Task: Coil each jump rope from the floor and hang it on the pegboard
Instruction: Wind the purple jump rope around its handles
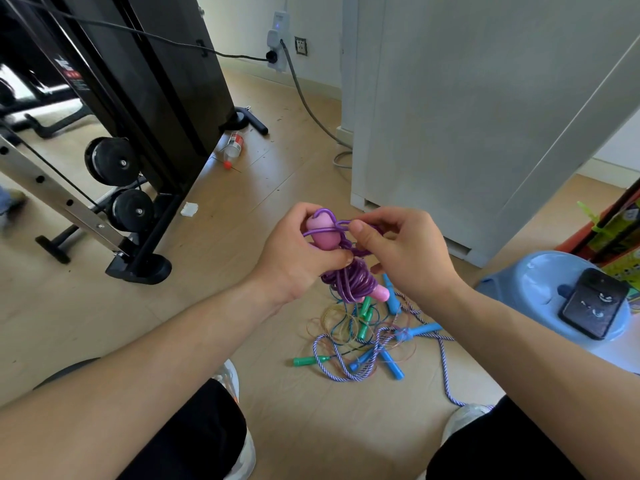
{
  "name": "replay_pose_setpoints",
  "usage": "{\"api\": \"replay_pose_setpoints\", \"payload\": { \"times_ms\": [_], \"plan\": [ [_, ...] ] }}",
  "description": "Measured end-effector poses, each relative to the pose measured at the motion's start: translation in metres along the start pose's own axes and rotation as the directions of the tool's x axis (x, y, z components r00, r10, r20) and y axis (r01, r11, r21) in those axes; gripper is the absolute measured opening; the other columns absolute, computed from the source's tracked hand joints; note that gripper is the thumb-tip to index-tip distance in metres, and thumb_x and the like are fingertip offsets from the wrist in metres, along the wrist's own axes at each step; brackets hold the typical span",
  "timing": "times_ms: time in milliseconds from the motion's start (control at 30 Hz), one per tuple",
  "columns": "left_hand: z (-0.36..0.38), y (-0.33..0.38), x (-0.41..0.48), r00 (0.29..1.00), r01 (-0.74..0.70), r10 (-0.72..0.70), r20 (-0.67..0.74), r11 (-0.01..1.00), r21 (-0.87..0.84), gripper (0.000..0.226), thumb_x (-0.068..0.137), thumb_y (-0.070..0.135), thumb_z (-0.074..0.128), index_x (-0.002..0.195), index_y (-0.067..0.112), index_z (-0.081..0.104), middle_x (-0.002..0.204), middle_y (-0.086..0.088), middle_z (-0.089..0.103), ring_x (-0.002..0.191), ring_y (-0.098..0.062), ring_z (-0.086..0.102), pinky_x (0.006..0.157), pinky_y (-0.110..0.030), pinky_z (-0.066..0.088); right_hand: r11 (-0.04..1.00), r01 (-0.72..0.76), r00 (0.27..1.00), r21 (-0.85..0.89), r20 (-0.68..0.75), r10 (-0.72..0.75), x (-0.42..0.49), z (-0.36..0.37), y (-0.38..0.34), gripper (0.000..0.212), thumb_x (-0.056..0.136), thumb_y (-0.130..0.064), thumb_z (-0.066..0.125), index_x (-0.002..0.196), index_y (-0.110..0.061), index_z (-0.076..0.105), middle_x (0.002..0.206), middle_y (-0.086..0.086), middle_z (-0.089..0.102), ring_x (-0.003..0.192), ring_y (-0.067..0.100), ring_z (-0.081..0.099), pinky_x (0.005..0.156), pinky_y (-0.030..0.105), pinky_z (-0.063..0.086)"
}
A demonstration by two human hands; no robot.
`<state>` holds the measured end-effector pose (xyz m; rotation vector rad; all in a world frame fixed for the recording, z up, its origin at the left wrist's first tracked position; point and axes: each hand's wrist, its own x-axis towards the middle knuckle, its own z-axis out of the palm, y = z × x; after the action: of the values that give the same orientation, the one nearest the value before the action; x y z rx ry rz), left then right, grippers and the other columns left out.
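My left grip (294, 254) holds the rope (349, 282) coil; right grip (405, 251) pinches its end loop. Risk: loop slips, coil unravels.

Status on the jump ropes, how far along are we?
Done: nothing shows as hung; no pegboard is in view. In hand: the purple rope is mostly coiled, the left hand gripping the bundle at a pink handle, the right hand pinching a loop of its cord. Left: a tangle on the floor with green handles, blue handles and a striped cord, all uncoiled.
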<state>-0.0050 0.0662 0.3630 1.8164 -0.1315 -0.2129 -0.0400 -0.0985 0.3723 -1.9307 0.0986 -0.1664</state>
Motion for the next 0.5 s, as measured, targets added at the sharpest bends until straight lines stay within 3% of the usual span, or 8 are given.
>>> {"api": "replay_pose_setpoints", "payload": {
  "times_ms": [100,167,367,500],
  "plan": [
    [-0.003,0.005,0.003,0.998,-0.012,0.011,-0.062,1.000,-0.015,0.050,0.065,0.003,0.088,0.101,0.018,0.057,0.085,0.000,0.065,0.064,-0.009,0.059,0.056,-0.023,0.049,0.995,0.016,1.000,-0.100,-0.017,-0.018,-0.006,0.003,0.000,0.008,0.089,-0.038,0.071,0.089,-0.033,0.076,0.074,-0.013,0.072,0.070,0.004,0.066,0.065,0.027,0.052],
    [-0.003,0.007,0.004,0.997,-0.023,0.021,-0.077,0.999,-0.030,0.051,0.064,0.004,0.088,0.102,0.018,0.056,0.087,-0.003,0.066,0.066,-0.013,0.060,0.056,-0.024,0.049,0.991,0.024,0.999,-0.134,-0.041,-0.029,-0.010,0.008,0.000,0.012,0.090,-0.039,0.069,0.091,-0.030,0.077,0.075,-0.013,0.072,0.073,0.005,0.066,0.065,0.025,0.050],
    [0.003,0.009,0.002,0.992,-0.071,0.068,-0.105,0.997,-0.024,0.051,0.064,0.006,0.090,0.102,0.016,0.057,0.084,0.000,0.066,0.067,-0.011,0.062,0.059,-0.026,0.053,0.990,-0.060,0.978,0.127,-0.190,0.084,-0.010,0.018,-0.001,0.013,0.093,-0.030,0.068,0.080,-0.031,0.072,0.070,-0.010,0.073,0.067,0.005,0.066,0.066,0.028,0.054],
    [0.006,0.007,0.002,0.989,-0.101,0.103,-0.105,0.995,0.025,0.052,0.062,0.008,0.089,0.100,0.020,0.055,0.084,0.003,0.064,0.071,-0.014,0.062,0.062,-0.032,0.056,0.982,-0.100,0.960,0.158,-0.244,0.137,-0.008,0.024,0.003,0.014,0.092,-0.033,0.069,0.081,-0.025,0.073,0.066,-0.011,0.070,0.058,0.003,0.059,0.060,0.026,0.047]
  ]
}}
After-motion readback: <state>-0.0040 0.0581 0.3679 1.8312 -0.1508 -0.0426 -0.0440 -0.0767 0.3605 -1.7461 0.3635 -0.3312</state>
